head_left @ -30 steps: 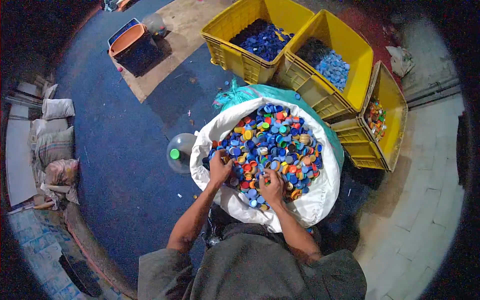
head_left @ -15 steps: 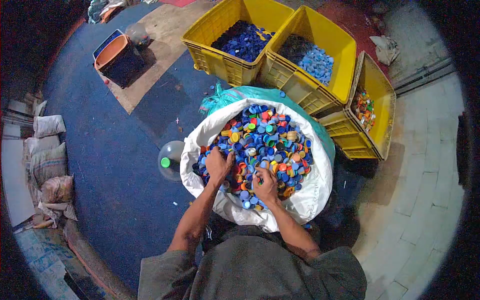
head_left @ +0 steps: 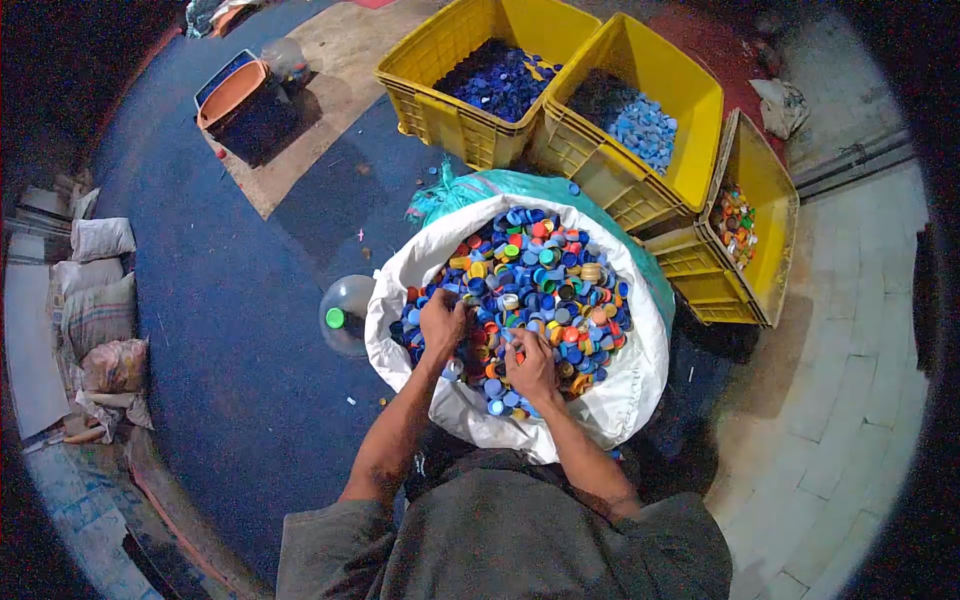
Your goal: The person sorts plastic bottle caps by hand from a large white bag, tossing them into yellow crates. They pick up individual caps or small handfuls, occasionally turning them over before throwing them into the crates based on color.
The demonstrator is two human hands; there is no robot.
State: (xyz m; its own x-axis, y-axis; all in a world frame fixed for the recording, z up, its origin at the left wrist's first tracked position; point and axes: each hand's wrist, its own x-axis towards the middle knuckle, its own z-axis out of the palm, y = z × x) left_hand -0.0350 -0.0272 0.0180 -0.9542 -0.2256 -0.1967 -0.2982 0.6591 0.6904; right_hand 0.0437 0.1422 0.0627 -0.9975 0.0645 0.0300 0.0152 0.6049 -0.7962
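A white sack (head_left: 612,408) with its mouth rolled open is filled with plastic bottle caps (head_left: 560,300) in blue, orange, red, yellow and green. Over the left part of the heap, my left hand (head_left: 441,322) is closed, its fingers curled down among the caps. What those fingers hold, if anything, is hidden. My right hand (head_left: 531,366) is near the middle of the heap, thumb and fingers pinched at a light blue bottle cap (head_left: 507,336). A gap separates the two hands.
Beyond the sack lies a teal sack (head_left: 590,212). Yellow crates hold sorted caps: dark blue (head_left: 455,125), light blue (head_left: 610,170) and orange-white (head_left: 700,275). A clear round container with a green cap (head_left: 334,318) sits left; an orange-rimmed tub (head_left: 232,98) stands farther off.
The whole view has shifted slightly. Both hands stay over the heap in nearly the same places, and the light blue cap shows more clearly at my right fingertips.
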